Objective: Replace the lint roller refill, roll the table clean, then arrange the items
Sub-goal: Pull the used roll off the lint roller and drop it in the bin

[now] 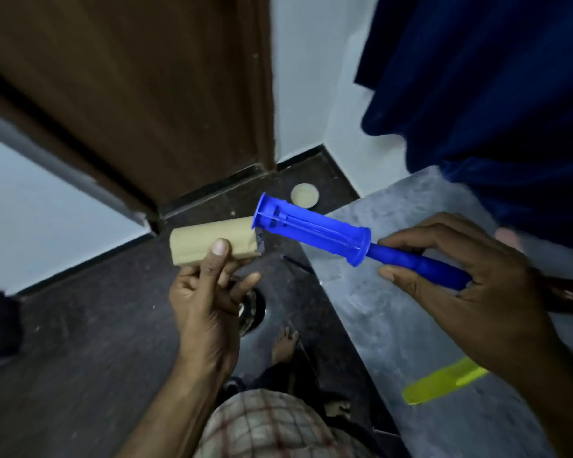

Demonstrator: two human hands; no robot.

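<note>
My right hand [470,279] grips the handle of a blue lint roller [315,234]; its bare ribbed spindle points up and left, over the table's left edge. My left hand [209,292] holds a tan cardboard roll [212,241], thumb on top and fingers underneath. The roll lies level, its right end just left of the spindle's tip, close to it but off the spindle. A yellow translucent cover [440,386] lies on the grey table [394,312] under my right wrist.
A round tan disc [304,195] lies on the dark floor by the brown door [129,94]. Dark blue cloth [493,94] hangs over the table's far side. A dark brown object [569,297] lies at the table's right edge. My bare foot [285,345] stands below.
</note>
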